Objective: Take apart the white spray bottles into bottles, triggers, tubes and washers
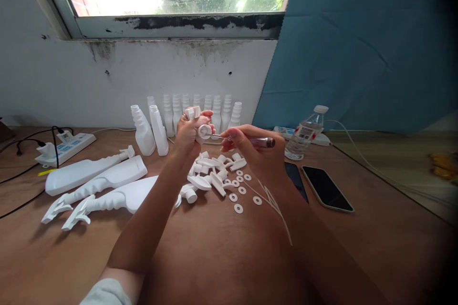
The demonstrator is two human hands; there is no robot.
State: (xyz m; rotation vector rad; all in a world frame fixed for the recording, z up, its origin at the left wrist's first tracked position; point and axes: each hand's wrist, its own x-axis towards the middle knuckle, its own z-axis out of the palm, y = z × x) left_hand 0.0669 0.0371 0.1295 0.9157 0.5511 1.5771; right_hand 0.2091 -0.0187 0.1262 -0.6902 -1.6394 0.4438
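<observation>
My left hand point(188, 132) is closed around a white spray trigger head point(204, 132), its round collar turned to the right. In my right hand point(252, 145) is a screwdriver point(263, 142) with a clear and brown handle; its thin shaft points left and reaches the collar's opening. Whether the tip touches the inside I cannot tell. Below both hands lies a pile of white trigger heads point(216, 178). Several flat white washers point(238, 208) are scattered at its right, beside thin white tubes point(275, 205) that my right wrist partly covers.
White bottles point(143, 131) stand along the wall. At left lie several bottles with trigger heads fitted point(118, 195), near a power strip point(67, 147) and black cables. To the right are a water bottle point(306, 133), a phone point(327, 188) and a dark flat device point(296, 181).
</observation>
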